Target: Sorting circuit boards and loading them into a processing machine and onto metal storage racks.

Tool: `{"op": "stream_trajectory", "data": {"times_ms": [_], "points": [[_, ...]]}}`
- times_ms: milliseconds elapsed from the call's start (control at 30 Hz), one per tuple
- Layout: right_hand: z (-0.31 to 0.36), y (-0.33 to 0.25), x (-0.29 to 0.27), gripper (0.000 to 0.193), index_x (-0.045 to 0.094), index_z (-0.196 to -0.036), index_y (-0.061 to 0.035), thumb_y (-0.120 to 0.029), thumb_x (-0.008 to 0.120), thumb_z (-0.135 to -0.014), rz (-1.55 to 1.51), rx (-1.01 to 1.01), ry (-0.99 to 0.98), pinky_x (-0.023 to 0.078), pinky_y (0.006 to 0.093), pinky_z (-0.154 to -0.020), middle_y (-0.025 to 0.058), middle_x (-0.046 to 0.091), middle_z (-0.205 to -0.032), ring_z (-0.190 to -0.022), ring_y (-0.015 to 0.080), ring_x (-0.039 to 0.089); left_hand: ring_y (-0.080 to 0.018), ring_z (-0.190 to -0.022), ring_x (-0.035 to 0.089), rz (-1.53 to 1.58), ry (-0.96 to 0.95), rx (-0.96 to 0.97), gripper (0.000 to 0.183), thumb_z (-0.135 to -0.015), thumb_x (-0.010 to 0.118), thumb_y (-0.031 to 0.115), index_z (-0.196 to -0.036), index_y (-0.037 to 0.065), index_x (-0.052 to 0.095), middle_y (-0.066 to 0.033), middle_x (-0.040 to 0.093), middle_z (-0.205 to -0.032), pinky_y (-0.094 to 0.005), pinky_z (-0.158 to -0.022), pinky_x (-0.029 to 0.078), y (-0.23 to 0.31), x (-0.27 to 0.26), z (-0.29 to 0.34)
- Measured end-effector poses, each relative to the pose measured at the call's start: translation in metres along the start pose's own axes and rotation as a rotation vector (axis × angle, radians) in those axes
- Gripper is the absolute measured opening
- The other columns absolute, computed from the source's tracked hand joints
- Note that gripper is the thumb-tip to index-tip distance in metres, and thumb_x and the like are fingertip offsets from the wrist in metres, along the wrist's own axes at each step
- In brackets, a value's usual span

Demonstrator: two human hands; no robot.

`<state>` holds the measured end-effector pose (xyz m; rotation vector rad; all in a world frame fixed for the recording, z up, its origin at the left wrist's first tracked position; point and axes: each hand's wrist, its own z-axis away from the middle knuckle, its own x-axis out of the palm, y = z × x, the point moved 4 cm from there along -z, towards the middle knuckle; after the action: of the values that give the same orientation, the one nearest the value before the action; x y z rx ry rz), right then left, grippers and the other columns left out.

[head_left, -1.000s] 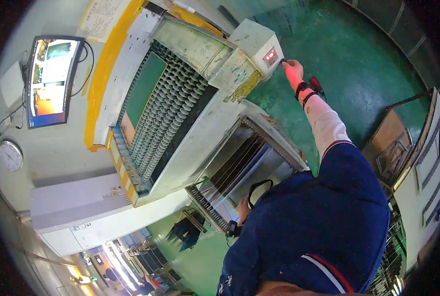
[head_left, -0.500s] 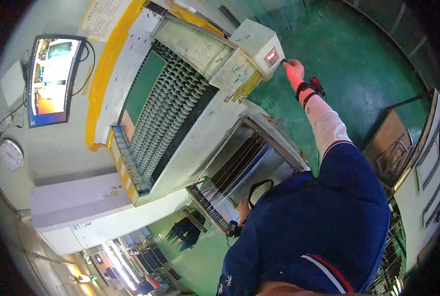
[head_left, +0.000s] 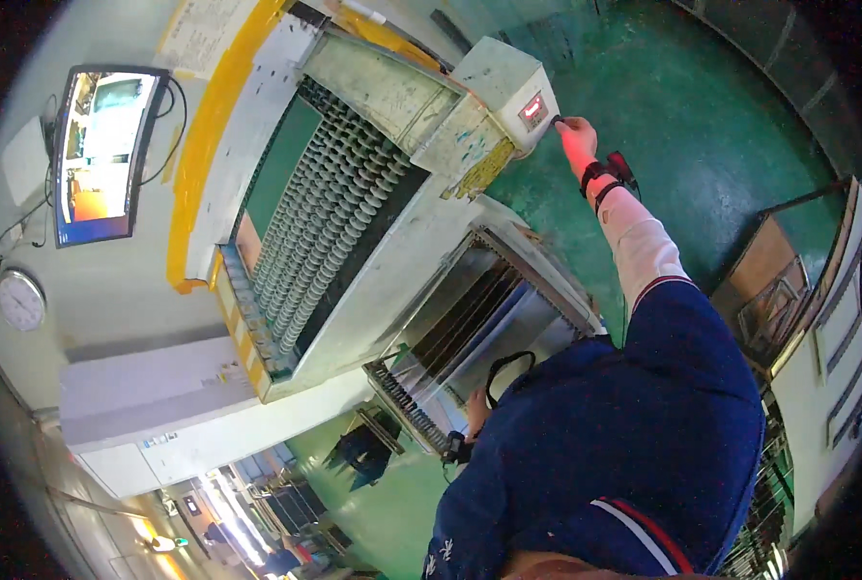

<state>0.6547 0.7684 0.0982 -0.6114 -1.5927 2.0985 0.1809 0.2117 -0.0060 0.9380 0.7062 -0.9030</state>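
My right hand (head_left: 577,141) is stretched out to a grey control box (head_left: 501,79) at the machine's corner. Its fingers pinch a small black knob (head_left: 557,121) on the side of the box, beside a lit red display (head_left: 533,109). My left hand (head_left: 476,411) is low by the edge of a slotted rack (head_left: 407,411) that holds upright panels; my body and a black strap partly hide it, and its fingers are not clear. On the conveyor's grey wheel rollers (head_left: 339,198) lies a flat green panel (head_left: 284,159), partly under the machine's far side.
A monitor (head_left: 107,155) and a round clock (head_left: 20,300) hang on the left wall. White cabinets (head_left: 151,387) adjoin the conveyor. A dark rack (head_left: 365,447) stands on the green floor (head_left: 682,106). Framed boards (head_left: 769,271) lean at the right.
The green panel has slid slightly toward the upper left on the rollers, and less of it shows. My right hand stays at the knob; my left hand has hardly moved.
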Motion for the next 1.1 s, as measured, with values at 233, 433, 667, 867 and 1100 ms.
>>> {"op": "stream_trajectory", "data": {"times_ms": [233,433,667,867,1100], "points": [[0.031,0.047,0.001,0.037,0.069,-0.100,-0.0003,-0.029,0.075,-0.077,0.018,0.049,-0.230,0.050,0.0338,-0.079,0.0131,0.071,-0.093,-0.087,0.0237,0.067,-0.0434,-0.127,0.042,-0.038,-0.059,-0.110,0.083,-0.075,0.076,0.039,-0.143,0.005,0.041,-0.0250,0.044,-0.140,-0.0494,-0.105,0.037,0.050,-0.031,0.008],[0.086,0.147,0.003,0.028,0.068,-0.096,-0.0009,-0.023,0.074,-0.080,0.317,-0.039,-0.434,0.046,0.0288,-0.058,0.0030,0.067,-0.080,-0.068,0.0113,0.059,-0.0428,-0.129,0.041,-0.013,-0.012,-0.117,0.075,-0.076,0.075,0.031,-0.139,0.003,0.044,-0.0249,0.044,-0.140,-0.0492,-0.106,0.037,0.095,-0.069,0.010],[0.159,0.158,0.016,0.026,0.070,-0.092,-0.0014,-0.025,0.073,-0.081,0.333,0.036,-0.623,0.045,0.0280,-0.058,0.0019,0.066,-0.075,-0.065,0.0105,0.057,-0.0433,-0.131,0.037,0.013,0.093,-0.120,0.077,-0.074,0.077,0.027,-0.139,0.005,0.043,-0.0225,0.042,-0.141,-0.0495,-0.108,0.036,0.110,-0.069,0.027],[0.212,0.100,0.047,0.027,0.070,-0.096,-0.0014,-0.026,0.072,-0.084,0.451,-0.164,-0.776,0.046,0.0287,-0.061,0.0021,0.066,-0.078,-0.067,0.0097,0.057,-0.0417,-0.135,0.034,0.030,0.107,-0.184,0.078,-0.073,0.077,0.028,-0.140,0.007,0.042,-0.0202,0.039,-0.145,-0.0479,-0.109,0.036,0.109,-0.069,0.029],[0.271,0.081,0.053,0.028,0.068,-0.102,-0.0007,-0.024,0.070,-0.086,0.421,-0.347,-0.857,0.047,0.0293,-0.065,0.0049,0.066,-0.079,-0.073,0.0114,0.058,-0.0388,-0.133,0.036,0.026,0.179,-0.173,0.069,-0.073,0.076,0.029,-0.135,0.012,0.050,-0.0152,0.044,-0.141,-0.0505,-0.104,0.040,0.110,-0.086,0.032]]}}
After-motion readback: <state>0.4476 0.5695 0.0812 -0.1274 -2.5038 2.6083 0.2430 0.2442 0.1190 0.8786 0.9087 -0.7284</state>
